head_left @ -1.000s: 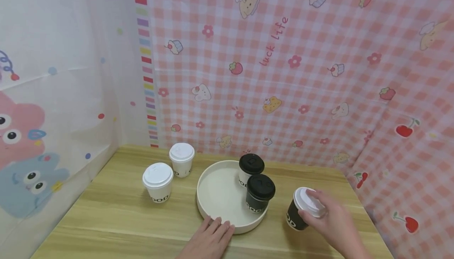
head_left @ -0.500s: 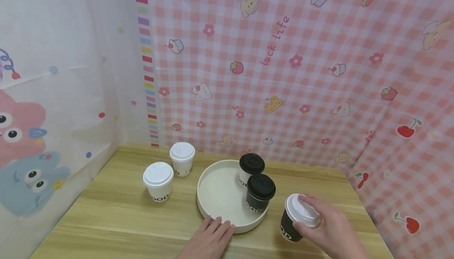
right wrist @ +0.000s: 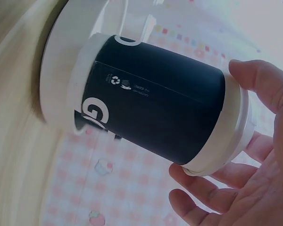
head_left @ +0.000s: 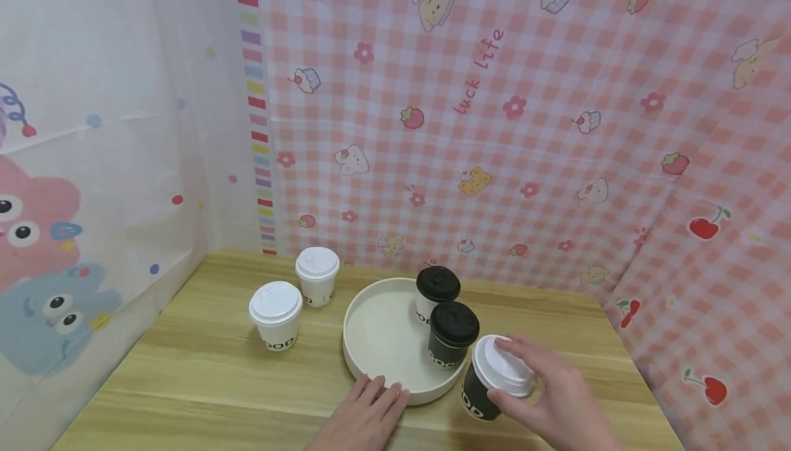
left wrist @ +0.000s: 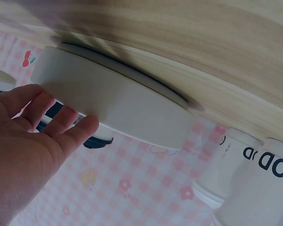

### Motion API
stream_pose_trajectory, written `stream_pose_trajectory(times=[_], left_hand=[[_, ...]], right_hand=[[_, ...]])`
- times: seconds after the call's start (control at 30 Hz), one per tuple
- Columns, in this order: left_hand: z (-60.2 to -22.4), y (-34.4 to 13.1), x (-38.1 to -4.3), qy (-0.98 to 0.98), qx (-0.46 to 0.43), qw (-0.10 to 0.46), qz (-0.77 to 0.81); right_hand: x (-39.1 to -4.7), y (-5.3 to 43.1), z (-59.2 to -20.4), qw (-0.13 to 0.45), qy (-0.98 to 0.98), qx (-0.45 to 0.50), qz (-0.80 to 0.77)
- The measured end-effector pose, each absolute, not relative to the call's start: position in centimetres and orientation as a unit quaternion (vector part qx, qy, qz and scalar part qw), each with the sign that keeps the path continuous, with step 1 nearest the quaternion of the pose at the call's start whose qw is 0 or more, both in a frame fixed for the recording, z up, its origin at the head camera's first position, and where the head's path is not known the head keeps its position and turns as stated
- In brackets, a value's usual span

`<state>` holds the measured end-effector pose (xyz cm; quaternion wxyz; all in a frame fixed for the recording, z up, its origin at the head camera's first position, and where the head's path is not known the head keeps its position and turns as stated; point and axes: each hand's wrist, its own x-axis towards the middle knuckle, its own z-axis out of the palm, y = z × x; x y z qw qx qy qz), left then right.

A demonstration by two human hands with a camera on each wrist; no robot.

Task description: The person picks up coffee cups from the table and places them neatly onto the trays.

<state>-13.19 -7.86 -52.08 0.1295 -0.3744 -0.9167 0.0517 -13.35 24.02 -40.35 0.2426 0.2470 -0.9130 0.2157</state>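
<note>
A black paper coffee cup with a white lid (head_left: 482, 389) is in my right hand (head_left: 550, 396), thumb and fingers around the lid. In the right wrist view the cup (right wrist: 155, 99) overlaps the tray's wall, its base above the wood. My left hand (head_left: 364, 413) rests its straight fingertips on the near rim of a round cream tray (head_left: 377, 341); the left wrist view shows these fingers (left wrist: 87, 127) at the rim. Inside the tray's right side stand a black cup with a black lid (head_left: 454, 338) and, behind it, a white cup with a black lid (head_left: 432, 296).
Two white cups with white lids, a nearer one (head_left: 276, 317) and a farther one (head_left: 318, 276), stand left of the tray on the wooden table (head_left: 185, 368). A pink checked cloth (head_left: 494, 142) hangs behind, and a white printed sheet (head_left: 123, 128) hangs at the left.
My right hand has carried the black cup with the white lid leftward, from the table's right side to beside the tray. The left hand stays on the rim.
</note>
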Motion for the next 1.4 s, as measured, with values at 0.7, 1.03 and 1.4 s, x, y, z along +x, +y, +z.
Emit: stream_pose_trajectory(times=[0.7, 1.03, 1.4], left_hand=[[-53.0, -7.9, -13.3, -0.877, -0.401, 0.253, 0.077], [-52.9, -7.9, -13.4, -0.873, -0.414, 0.245, 0.082], [-53.4, -8.0, -13.3, -0.863, -0.42, 0.28, 0.031]], right_hand=[[-15.6, 17.9, -40.8, 0.33, -0.859, 0.313, 0.236], [-16.3, 16.7, -42.0, 0.325, -0.867, 0.304, 0.224], [-16.9, 15.9, -43.1, 0.328, -0.872, 0.307, 0.195]])
